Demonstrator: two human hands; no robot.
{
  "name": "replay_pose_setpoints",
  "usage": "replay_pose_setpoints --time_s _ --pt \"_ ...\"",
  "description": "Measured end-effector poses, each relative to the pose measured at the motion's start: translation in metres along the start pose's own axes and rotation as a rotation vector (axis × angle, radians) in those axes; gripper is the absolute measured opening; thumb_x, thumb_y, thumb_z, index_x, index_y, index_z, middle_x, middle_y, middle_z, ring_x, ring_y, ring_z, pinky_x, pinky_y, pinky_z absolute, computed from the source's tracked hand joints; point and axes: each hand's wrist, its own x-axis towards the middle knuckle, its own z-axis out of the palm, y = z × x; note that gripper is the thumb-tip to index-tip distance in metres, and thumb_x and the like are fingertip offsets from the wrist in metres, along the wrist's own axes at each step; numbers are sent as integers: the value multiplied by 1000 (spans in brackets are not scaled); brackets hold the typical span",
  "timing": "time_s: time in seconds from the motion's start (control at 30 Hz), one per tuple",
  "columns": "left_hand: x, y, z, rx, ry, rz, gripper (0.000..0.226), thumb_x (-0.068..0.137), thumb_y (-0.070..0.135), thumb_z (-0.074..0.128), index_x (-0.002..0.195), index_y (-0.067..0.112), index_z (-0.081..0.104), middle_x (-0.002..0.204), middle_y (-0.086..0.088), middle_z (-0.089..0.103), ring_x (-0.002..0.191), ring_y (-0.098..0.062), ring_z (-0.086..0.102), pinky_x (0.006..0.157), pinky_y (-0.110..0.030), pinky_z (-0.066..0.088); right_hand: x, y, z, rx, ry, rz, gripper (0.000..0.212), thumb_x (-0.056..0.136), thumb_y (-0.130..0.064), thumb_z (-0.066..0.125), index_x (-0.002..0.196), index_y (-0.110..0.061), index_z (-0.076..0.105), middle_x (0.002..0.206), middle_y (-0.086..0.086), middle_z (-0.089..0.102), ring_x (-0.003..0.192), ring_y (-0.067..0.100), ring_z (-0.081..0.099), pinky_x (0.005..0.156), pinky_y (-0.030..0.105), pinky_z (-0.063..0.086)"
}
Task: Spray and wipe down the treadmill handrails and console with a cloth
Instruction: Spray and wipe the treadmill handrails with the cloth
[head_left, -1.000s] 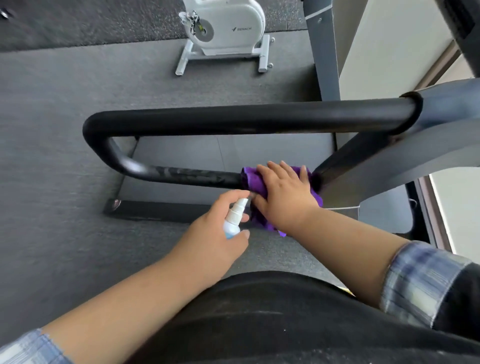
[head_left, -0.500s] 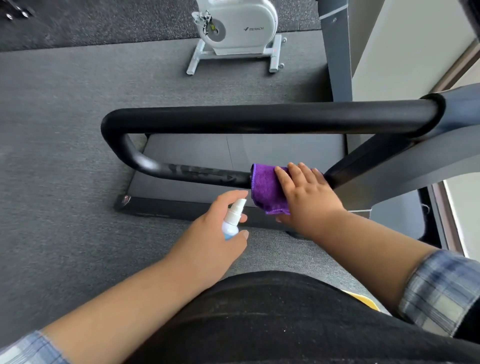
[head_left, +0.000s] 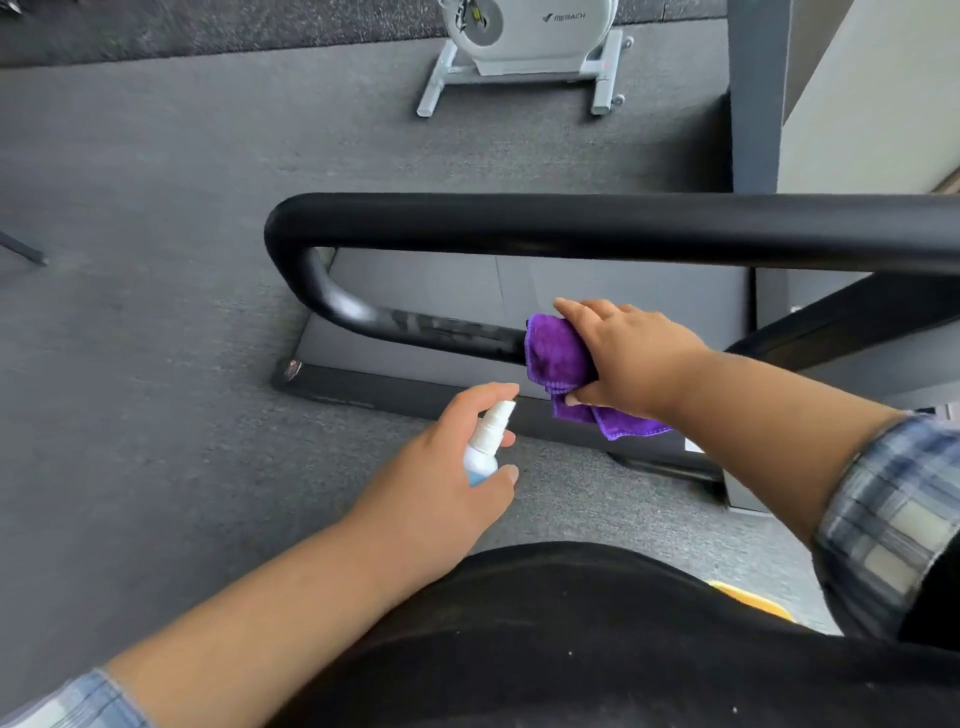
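Note:
A black treadmill handrail (head_left: 571, 223) loops from its upper bar round a left bend into a lower bar (head_left: 441, 330). My right hand (head_left: 631, 353) grips a purple cloth (head_left: 558, 358) wrapped around that lower bar, with a corner of cloth hanging below. My left hand (head_left: 441, 467) holds a small white and blue spray bottle (head_left: 485, 441) just below the bar, its nozzle pointing up toward the cloth. The forefinger lies over the nozzle top. The console is out of view.
The treadmill deck edge (head_left: 395, 395) lies on grey gym flooring (head_left: 156, 312). A white exercise bike base (head_left: 524, 57) stands at the back. A dark pillar (head_left: 758, 93) and a pale wall rise at the right.
The cloth and my right hand have stayed near the same part of the lower bar, my thumb now under it. The view has shifted left. My left hand keeps the bottle in place.

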Motion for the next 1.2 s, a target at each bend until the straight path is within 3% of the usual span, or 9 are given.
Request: replay_pose_setpoints --time_s 0.07,0.2,0.43,0.57,0.67,0.8,0.93,1.07,1.2 --pt "1 -2 -6 -22 3 3 63 90 30 65 121 72 30 112 33 59 91 3 58 85 -28 49 -16 13 9 -27 53 -43 103 83 -62 68 158 -32 5 149 -1 43 123 28 53 99 43 47" --pt "1 -11 -16 -57 37 -14 63 91 29 65 120 72 31 110 34 58 89 5 57 77 -21 45 -32 19 18 -113 95 30 98 84 -64 62 159 -31 7 143 1 48 115 31 56 93 45 49" --pt "5 -24 -32 -59 113 -40 61 90 27 67 120 69 34 107 31 62 93 7 57 73 -13 42 26 -56 6 -125 135 -24 95 89 -67 53 158 -19 7 142 7 47 118 32 57 94 44 48" --pt "9 -24 -31 -47 98 -37 61 89 24 67 117 68 36 103 34 61 95 10 57 70 -2 39 61 -101 10 -167 138 -122 90 97 -54 49 159 -22 -8 164 13 16 132 37 44 96 47 46" --pt "15 -16 -28 -34 83 -33 64 88 26 67 115 72 33 105 36 60 98 9 56 75 -9 41 55 -92 13 -195 155 -174 94 92 -38 60 157 -33 -8 161 12 19 120 36 51 88 46 48" --pt "23 -8 -23 -29 115 -5 66 87 29 67 112 77 30 107 35 60 95 4 58 80 -27 47 22 -51 13 -211 116 -184 91 90 -38 64 156 -37 0 157 9 24 120 36 50 92 47 47" --pt "24 -11 -27 4 100 3 67 88 30 66 112 78 27 106 34 60 98 6 56 80 -21 44 0 -26 16 -283 128 -183 93 91 -32 60 155 -34 -7 161 12 19 129 36 44 95 46 46" --pt "14 -24 -46 -1 109 -40 64 89 30 66 114 76 29 109 34 58 102 7 54 80 -17 42 18 -54 13 -308 101 -197 99 94 -26 56 153 -25 -24 164 13 8 137 36 36 101 45 44" --pt "7 -38 -59 7 145 -65 66 88 27 67 114 75 30 109 35 57 102 6 55 79 -16 41 52 -97 9 -329 122 -213 101 91 -22 59 155 -20 -20 161 16 10 132 41 38 97 47 45"
